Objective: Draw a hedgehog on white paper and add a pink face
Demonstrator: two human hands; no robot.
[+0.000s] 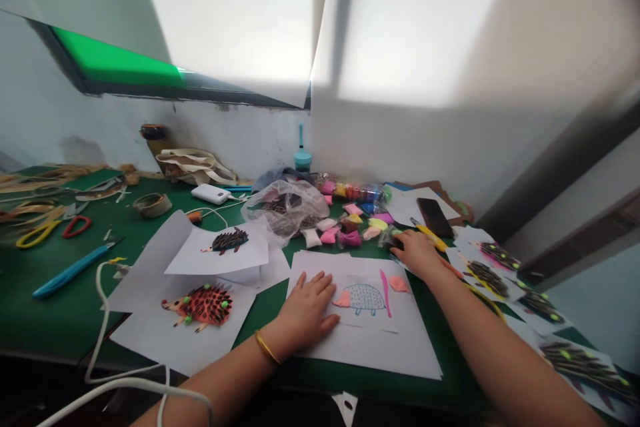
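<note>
My left hand (309, 307) lies flat on a stack of white paper (410, 353), fingers spread, with a yellow bangle (267, 347) on the wrist. Beside its fingertips is a hedgehog drawing (367, 297) in blue outline, its face covered in pink clay. A magenta clay strip (385, 293) stands upright behind the drawn body, and a pink clay lump (399, 283) sits farther right. My right hand (416, 252) reaches to a clear packet with dark contents (388, 236) at the clay pile. Its fingers bend downward and their tips are partly hidden; a firm hold does not show.
Several coloured clay packets (330, 234) lie behind the paper, near a plastic bag of dark pieces (285, 207). Finished hedgehog pictures (205, 307) flank both sides. A phone (434, 217), yellow cutter (431, 237), tape roll (153, 205), blue tweezers (73, 271) and white cable (103, 307) are around.
</note>
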